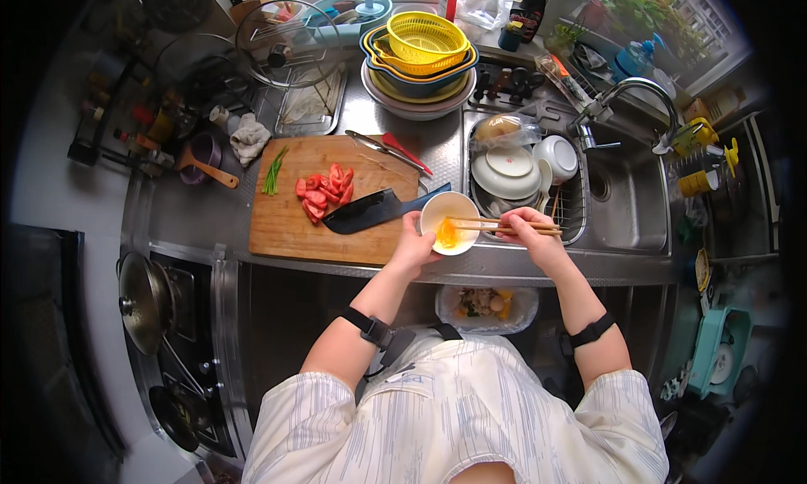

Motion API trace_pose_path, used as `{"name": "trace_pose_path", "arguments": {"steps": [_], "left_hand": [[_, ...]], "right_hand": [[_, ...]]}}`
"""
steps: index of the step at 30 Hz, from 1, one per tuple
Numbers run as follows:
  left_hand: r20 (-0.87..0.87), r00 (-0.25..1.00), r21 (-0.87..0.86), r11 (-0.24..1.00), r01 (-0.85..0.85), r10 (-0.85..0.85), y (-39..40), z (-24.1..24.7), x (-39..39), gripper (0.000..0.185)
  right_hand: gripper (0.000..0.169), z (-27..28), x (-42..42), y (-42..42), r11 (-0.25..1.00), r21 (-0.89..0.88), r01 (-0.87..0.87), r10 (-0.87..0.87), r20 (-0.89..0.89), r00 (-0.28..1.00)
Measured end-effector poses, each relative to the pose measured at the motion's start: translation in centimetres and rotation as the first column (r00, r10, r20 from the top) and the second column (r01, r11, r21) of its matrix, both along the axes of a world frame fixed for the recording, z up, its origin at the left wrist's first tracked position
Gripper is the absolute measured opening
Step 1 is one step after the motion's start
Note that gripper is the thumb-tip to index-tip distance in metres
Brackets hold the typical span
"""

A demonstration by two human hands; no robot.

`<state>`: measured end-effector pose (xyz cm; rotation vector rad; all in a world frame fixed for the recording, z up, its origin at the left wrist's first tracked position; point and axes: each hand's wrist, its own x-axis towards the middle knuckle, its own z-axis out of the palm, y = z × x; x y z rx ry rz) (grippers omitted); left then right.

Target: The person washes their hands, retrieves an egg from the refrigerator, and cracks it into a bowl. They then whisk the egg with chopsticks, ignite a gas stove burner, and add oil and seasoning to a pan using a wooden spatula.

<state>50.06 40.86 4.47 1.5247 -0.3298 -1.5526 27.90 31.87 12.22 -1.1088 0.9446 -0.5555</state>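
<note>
My left hand [416, 246] grips a small white bowl [429, 214] by its side, above the counter's front edge. Yellow-orange egg [447, 233] lies in the bowl. Between the fingers of my right hand [528, 233] are wooden chopsticks [482, 223], their tips dipped in the egg. Left of the bowl, a cleaver [372, 211] with a dark blade and blue handle rests on a wooden cutting board [302, 238]. Cut tomato pieces [325, 191] sit behind the blade. A small bundle of chopped green scallion [273, 171] lies near the board's left edge.
A peeler or knife [384, 150] and a red utensil [406, 153] lie at the board's back edge. Stacked colanders [429, 39] stand behind. Dishes [507, 172] fill a rack in the sink [637, 200]. Below the counter is a lined waste bin [533, 307]. A lidded pan [142, 307] stands left.
</note>
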Motion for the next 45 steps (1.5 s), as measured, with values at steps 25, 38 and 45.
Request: {"name": "trace_pose_path", "arguments": {"steps": [25,38,45], "left_hand": [[-0.037,0.999,-0.167,0.985,-0.038,0.033,0.1,1.3,0.8,0.063],[-0.045,0.999,-0.191,0.981,-0.015,0.006,0.2,0.3,0.7,0.063],[-0.033,0.999,-0.152,0.988,-0.009,0.004,0.2,1.2,0.5,0.062]], "right_hand": [[0.016,0.6,-0.2,-1.1,0.998,-0.038,-0.041,0.04,-0.03,0.999],[0.014,-0.8,0.1,-1.1,0.994,-0.104,0.035,-0.034,0.007,0.999],[0.014,-0.2,-0.3,-1.4,0.991,-0.077,-0.113,0.111,-0.032,0.993]]}}
